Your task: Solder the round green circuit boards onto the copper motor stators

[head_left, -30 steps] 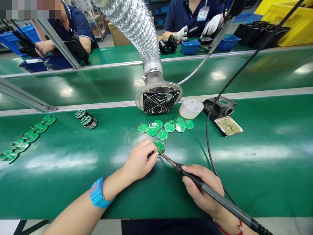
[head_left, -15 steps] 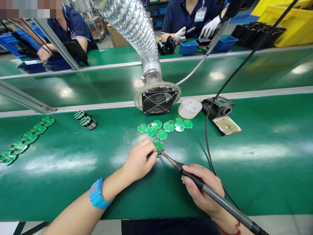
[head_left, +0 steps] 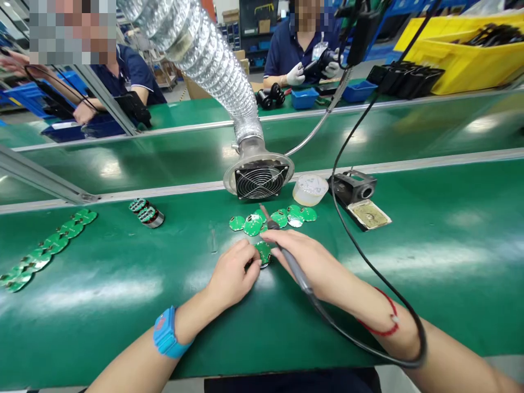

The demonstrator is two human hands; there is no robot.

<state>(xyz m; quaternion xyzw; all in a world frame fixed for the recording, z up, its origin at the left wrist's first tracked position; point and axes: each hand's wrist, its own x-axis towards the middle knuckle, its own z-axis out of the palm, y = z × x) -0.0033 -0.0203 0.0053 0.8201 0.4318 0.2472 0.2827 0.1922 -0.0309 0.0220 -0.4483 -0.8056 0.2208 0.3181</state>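
My left hand (head_left: 232,274), with a blue band on its wrist, is closed on the left edge of a round green circuit board (head_left: 264,251), which has something silvery under its near rim. In my right hand (head_left: 317,262) is a soldering iron (head_left: 302,279), gripped like a pen. Its metal tip points away from me, above the loose round circuit boards (head_left: 254,224) behind the held one. Those loose boards lie in a loose cluster, partly hidden by the iron and my right fingers.
A fume extractor (head_left: 262,183) stands behind the boards. Right of it are a roll of clear tape (head_left: 310,191) and an iron stand with sponge (head_left: 370,214). Leftward lie a row of boards (head_left: 55,243) and two board-topped cylinders (head_left: 150,216). The black cable (head_left: 356,240) loops over my right forearm. Co-workers sit opposite.
My right hand has moved forward and left, lifting the iron's tip off the held board and swinging it over the cluster. My left hand stays on the circuit board. The camera view has shifted slightly.
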